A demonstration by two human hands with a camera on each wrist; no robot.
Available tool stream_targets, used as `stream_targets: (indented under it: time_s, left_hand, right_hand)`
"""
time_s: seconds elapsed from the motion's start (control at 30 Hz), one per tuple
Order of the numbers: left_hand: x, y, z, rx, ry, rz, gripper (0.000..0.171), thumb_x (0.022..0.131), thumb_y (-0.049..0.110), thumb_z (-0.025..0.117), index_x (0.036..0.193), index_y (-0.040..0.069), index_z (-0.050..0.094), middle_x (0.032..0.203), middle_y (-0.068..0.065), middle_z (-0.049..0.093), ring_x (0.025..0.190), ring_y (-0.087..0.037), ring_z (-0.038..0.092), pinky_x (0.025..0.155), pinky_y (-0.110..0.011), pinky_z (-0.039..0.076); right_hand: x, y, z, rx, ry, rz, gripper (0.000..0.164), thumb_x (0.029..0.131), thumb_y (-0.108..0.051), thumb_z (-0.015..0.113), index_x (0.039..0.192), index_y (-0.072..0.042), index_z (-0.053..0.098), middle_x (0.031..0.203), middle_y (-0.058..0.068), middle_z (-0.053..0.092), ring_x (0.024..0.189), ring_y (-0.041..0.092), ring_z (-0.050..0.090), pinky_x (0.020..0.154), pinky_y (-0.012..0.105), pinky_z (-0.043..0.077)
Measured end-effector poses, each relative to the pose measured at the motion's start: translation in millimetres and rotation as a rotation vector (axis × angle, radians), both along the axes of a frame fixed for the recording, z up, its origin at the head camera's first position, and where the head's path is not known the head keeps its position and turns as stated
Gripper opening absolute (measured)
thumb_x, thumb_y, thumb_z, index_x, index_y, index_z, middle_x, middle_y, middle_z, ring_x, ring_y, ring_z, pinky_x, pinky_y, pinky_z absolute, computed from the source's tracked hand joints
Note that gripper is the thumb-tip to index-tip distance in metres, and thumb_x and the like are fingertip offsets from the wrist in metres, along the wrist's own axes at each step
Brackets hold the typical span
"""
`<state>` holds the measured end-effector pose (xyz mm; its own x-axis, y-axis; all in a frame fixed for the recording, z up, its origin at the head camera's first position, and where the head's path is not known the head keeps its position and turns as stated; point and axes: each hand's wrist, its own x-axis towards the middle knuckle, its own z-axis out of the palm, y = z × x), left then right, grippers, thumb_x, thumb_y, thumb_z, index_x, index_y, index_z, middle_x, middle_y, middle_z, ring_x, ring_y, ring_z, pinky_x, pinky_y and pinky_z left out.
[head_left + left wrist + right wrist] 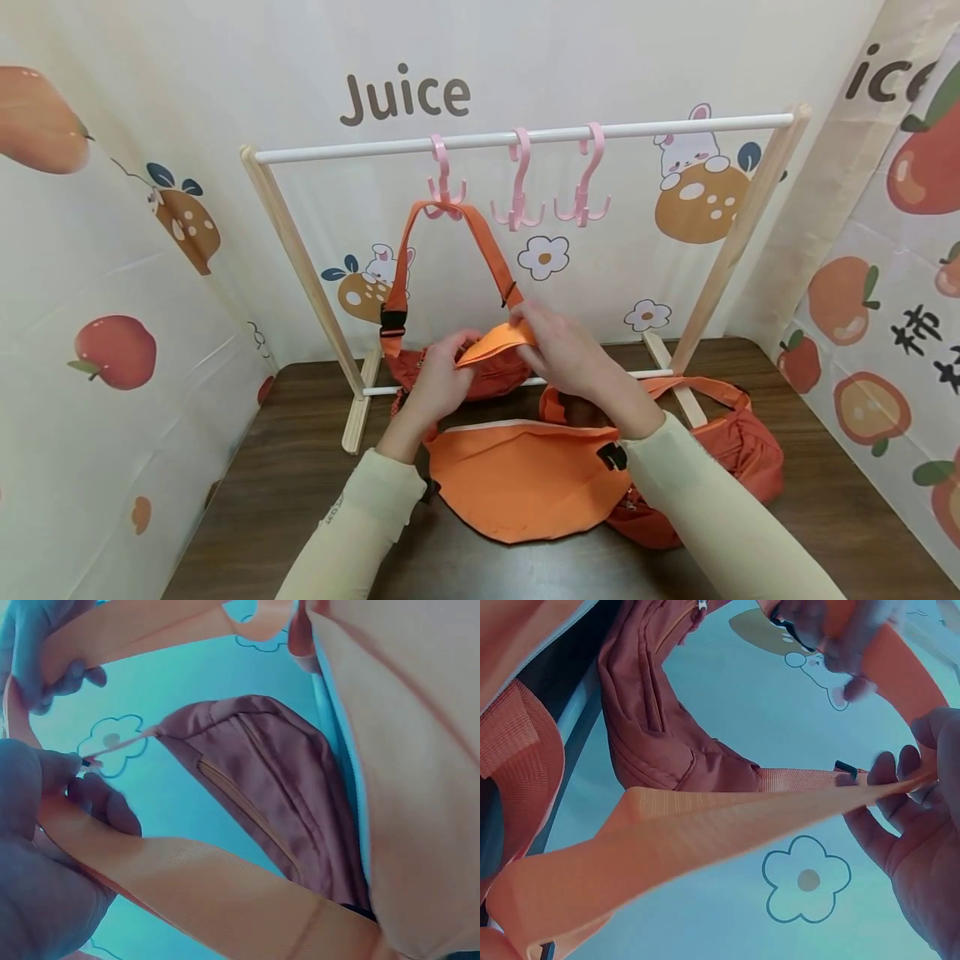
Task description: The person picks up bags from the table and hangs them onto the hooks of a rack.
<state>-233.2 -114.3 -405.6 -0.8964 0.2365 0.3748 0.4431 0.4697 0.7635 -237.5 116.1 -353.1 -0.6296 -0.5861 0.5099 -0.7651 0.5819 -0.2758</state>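
Observation:
Both hands grip a bright orange strap (497,340), which forms a loop between them. My left hand (437,379) holds its left part, and my right hand (561,346) pinches it on the right, fingers curled in the right wrist view. Below them is the orange waist bag (525,483), its flat plain side showing and a black buckle (612,456) at its right corner. Just behind the hands, a rust-red waist bag (491,375) hangs by its orange strap (486,242) from the leftmost pink hook (442,171). My right fingers overlap that strap in the head view.
A white rod (360,150) on a wooden frame (738,233) carries two more pink hooks, the middle hook (519,183) and the right hook (583,179). Another rust-red bag (738,454) lies on the dark wooden table (300,467), partly behind the right forearm. Printed cloth (600,50) lines the walls.

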Motion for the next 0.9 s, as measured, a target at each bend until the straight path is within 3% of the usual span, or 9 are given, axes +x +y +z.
stream_targets:
  time_s: [0.3, 0.43, 0.53, 0.67, 0.77, 0.9]
  left_hand:
    - [12.1, 9, 22.5, 0.108, 0.005, -0.077, 0.026, 0.105, 0.003, 0.064, 0.131, 0.005, 0.067, 0.121, -0.007, 0.069, 0.105, -0.021, 0.066, 0.094, -0.041, 0.056]
    - [14.2, 7, 29.6, 0.165, -0.001, -0.043, 0.022, 0.108, 0.009, 0.061, 0.129, 0.005, 0.065, 0.117, -0.01, 0.068, 0.099, -0.025, 0.064, 0.088, -0.041, 0.054]
    - [13.4, 1, 32.9, 0.199, 0.005, 0.005, 0.022, 0.109, 0.01, 0.059, 0.129, 0.002, 0.063, 0.111, -0.013, 0.066, 0.093, -0.031, 0.06, 0.083, -0.041, 0.05]
    - [10.4, -8, 36.7, 0.221, 0.037, 0.078, 0.022, 0.109, 0.011, 0.059, 0.128, 0.001, 0.063, 0.108, -0.013, 0.066, 0.09, -0.03, 0.058, 0.081, -0.04, 0.047]
    - [9.2, -13, 39.6, 0.216, 0.066, 0.117, 0.021, 0.109, 0.012, 0.061, 0.127, 0.002, 0.065, 0.103, -0.012, 0.066, 0.085, -0.026, 0.055, 0.078, -0.039, 0.046]
    - [9.0, -18, 42.4, 0.218, 0.083, 0.128, 0.02, 0.106, 0.014, 0.067, 0.124, 0.005, 0.067, 0.095, -0.009, 0.064, 0.081, -0.025, 0.054, 0.073, -0.037, 0.046]
  right_hand:
    - [-3.0, -10, -1.7, -0.004, -0.093, 0.018, 0.046, 0.096, -0.004, 0.075, 0.136, -0.003, 0.052, 0.125, 0.013, 0.061, 0.101, 0.026, 0.06, 0.092, 0.043, 0.055]
    - [-4.4, -6, -2.2, -0.05, -0.197, 0.023, 0.052, 0.097, -0.002, 0.073, 0.142, -0.004, 0.049, 0.128, 0.013, 0.061, 0.103, 0.027, 0.061, 0.096, 0.046, 0.055]
    - [-6.7, 2, -4.0, -0.097, -0.267, 0.022, 0.051, 0.099, -0.001, 0.07, 0.144, -0.005, 0.048, 0.121, 0.01, 0.063, 0.098, 0.025, 0.062, 0.09, 0.044, 0.056]
    - [-10.5, 13, -6.9, -0.126, -0.299, 0.007, 0.045, 0.102, -0.004, 0.068, 0.143, -0.008, 0.05, 0.101, 0.005, 0.06, 0.077, 0.02, 0.058, 0.071, 0.037, 0.053]
    - [-11.7, 20, -6.4, -0.163, -0.284, 0.011, 0.045, 0.102, -0.004, 0.071, 0.143, -0.008, 0.053, 0.092, 0.003, 0.057, 0.068, 0.019, 0.052, 0.063, 0.035, 0.048]
    - [-12.2, 24, -1.6, -0.224, -0.22, 0.048, 0.045, 0.099, -0.004, 0.075, 0.14, -0.005, 0.058, 0.092, 0.004, 0.062, 0.07, 0.018, 0.054, 0.064, 0.036, 0.048]
